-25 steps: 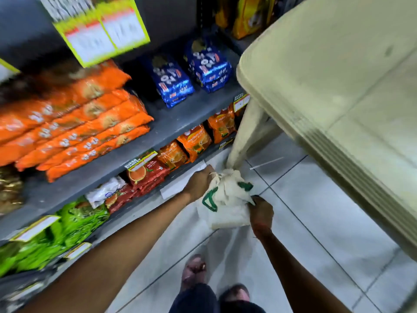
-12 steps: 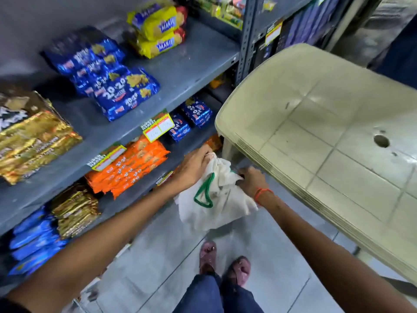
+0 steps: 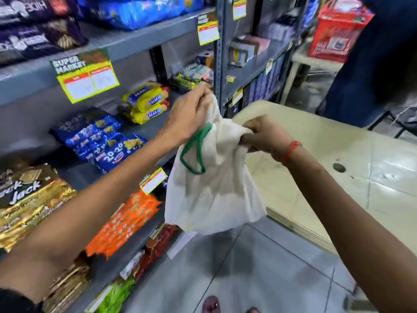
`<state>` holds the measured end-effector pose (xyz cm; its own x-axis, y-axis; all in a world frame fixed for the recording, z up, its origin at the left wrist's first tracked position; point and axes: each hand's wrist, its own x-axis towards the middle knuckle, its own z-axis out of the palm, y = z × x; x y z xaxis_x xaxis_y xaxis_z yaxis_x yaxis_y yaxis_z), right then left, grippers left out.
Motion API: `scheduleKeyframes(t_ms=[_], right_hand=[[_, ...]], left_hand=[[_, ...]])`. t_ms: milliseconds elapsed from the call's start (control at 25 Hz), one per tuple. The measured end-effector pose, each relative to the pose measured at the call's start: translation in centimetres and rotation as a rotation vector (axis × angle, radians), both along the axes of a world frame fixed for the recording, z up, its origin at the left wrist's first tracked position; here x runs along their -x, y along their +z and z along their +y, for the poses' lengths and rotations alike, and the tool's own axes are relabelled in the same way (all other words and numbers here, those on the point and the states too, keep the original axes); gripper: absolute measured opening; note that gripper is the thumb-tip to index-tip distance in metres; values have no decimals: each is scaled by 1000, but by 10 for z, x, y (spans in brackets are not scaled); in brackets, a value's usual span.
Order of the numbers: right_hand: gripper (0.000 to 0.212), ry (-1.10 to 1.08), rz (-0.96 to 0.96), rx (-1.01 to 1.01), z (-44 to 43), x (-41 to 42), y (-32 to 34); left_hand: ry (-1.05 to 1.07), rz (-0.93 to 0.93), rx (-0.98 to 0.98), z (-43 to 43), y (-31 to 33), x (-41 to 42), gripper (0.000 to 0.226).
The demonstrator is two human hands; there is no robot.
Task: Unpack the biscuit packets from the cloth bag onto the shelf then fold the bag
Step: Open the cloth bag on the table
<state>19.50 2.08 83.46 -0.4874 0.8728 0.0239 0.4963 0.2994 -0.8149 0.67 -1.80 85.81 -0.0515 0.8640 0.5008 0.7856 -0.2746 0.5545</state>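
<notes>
Both hands, left hand [image 3: 188, 116] and right hand [image 3: 266, 137], pinch the rumpled top hem of the limp white cloth bag [image 3: 214, 188], hanging free between shelf edge [image 3: 135, 39] and table rim [image 3: 300, 231].

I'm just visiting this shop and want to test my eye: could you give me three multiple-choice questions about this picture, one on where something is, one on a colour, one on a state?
1. Where do the yellow biscuit packets lie?
A. on the beige table
B. on a grey shelf, behind the blue packets
C. on the floor

2. What colour is the handle loop on the cloth bag?
A. red
B. black
C. green

3. How is the bag held?
A. hanging in the air, gripped at the top by both hands
B. lying folded flat on the table
C. hung on a shelf hook

Answers:
1 B: they sit stacked on the shelf past the blue packets.
2 C: the loop is green against white cloth.
3 A: the left hand and right hand clutch its gathered top, and it dangles above the floor.
</notes>
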Motion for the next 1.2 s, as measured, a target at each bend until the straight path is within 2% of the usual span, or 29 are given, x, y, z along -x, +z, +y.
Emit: scheduleKeyframes(t_ms=[80,160,240,360,480,760,960,1040,1080,1160,1200], right_hand=[[22,-79,91,-3,23,-4,4],[30,-147,143,-50,46,-8,9],[24,-219,180,-88,70,-13,13],[24,-327,126,-179,109,-23,21],[38,-321,5,-231,148,-36,7],[14,-351,-233,-117,217,-84,-85],[18,-360,-349,34,228,-114,-162],[28,-279,-433,96,228,-118,-175],[40,-187,-475,105,226,-118,-176],[66,-15,-476,35,222,-115,-173],[76,1,-435,-49,219,-110,-171]], left_hand=[[3,23,-40,28,18,-8,20],[8,25,-65,57,30,-17,21],[7,27,-75,88,37,-27,20],[19,25,-115,136,45,-41,21],[71,24,-113,170,33,-55,22],[172,-57,30,208,-53,-69,24],[134,36,511,204,-184,-61,22],[87,102,654,205,-211,-60,24],[73,110,670,205,-215,-61,26],[97,86,630,210,-209,-63,33],[134,62,570,214,-204,-64,37]])
